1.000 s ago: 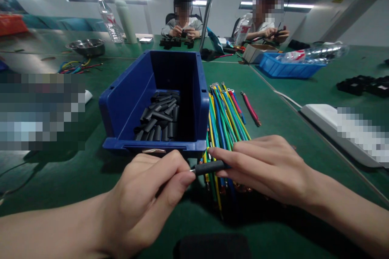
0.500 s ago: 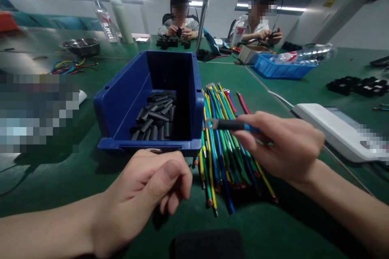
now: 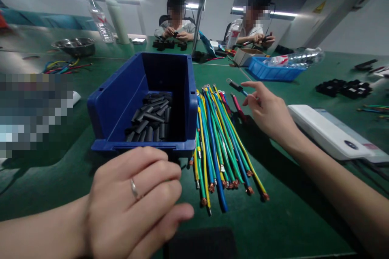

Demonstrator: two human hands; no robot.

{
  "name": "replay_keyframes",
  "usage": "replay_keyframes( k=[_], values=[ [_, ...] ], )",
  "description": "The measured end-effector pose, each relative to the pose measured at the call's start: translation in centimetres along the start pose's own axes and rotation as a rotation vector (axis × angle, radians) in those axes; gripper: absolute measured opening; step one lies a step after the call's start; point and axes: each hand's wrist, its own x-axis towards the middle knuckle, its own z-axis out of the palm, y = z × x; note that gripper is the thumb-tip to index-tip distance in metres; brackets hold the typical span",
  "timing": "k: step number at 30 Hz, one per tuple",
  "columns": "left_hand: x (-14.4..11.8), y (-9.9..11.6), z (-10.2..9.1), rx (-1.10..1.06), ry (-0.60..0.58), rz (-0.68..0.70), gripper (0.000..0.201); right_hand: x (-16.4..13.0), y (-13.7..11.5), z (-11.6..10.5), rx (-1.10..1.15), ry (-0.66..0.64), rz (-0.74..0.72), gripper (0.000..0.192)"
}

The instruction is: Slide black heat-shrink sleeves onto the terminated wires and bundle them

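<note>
Nearest the camera, the left hand (image 3: 133,206) hovers palm down over the green felt-covered table (image 3: 273,210), fingers loosely curled with a thin ring on one; it grasps nothing and sits just in front of the blue plastic bin (image 3: 121,101). That bin holds a heap of short black tubing pieces (image 3: 150,117), too many and too overlapped to count. Just right of the bin lies the bundle of coloured insulated wires (image 3: 219,137), green, blue and yellow, its long axis running away from the camera with bare copper ends fanned toward the viewer. Beyond it, the right hand (image 3: 269,111) is stretched forward, wrist low, index finger extended, pinching one blue wire with a black sleeve (image 3: 235,85); the wire's metal-tipped end points up and to the left, raised above the table, though its rear part is hidden by the fingers. One white flat device (image 3: 328,131) lies right of that hand. At the far edge, two seated people (image 3: 176,28) work with their own hands.
</note>
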Motion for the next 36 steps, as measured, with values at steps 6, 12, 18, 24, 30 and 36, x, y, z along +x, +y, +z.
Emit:
replay_keyframes(
  k=[6, 12, 18, 24, 30, 36],
  values=[
    [1.0, -2.1, 1.2, 0.344, -0.011, -0.133, 0.029, 1.4, 3.0, 0.7, -0.033, -0.082, 0.093, 0.05],
    [0.8, -2.2, 1.5, 0.331, -0.082, -0.135, 0.034, 2.0, 4.2, 1.3, -0.118, -0.139, 0.137, 0.05],
    [0.8, -2.0, 1.4, 0.331, -0.113, -0.171, 0.038, 2.3, 4.5, 1.3, -0.126, -0.169, 0.181, 0.051],
    [0.9, -2.1, 1.3, 0.293, -0.134, -0.186, 0.037, 2.8, 5.1, 1.6, -0.075, -0.216, 0.214, 0.053],
    [1.0, -2.0, 1.3, 0.29, -0.141, -0.182, 0.034, 2.9, 5.6, 1.8, -0.052, -0.259, 0.211, 0.051],
    [1.0, -2.1, 1.3, 0.291, -0.145, -0.173, 0.034, 3.0, 5.9, 1.2, -0.137, -0.267, 0.086, 0.048]
  ],
)
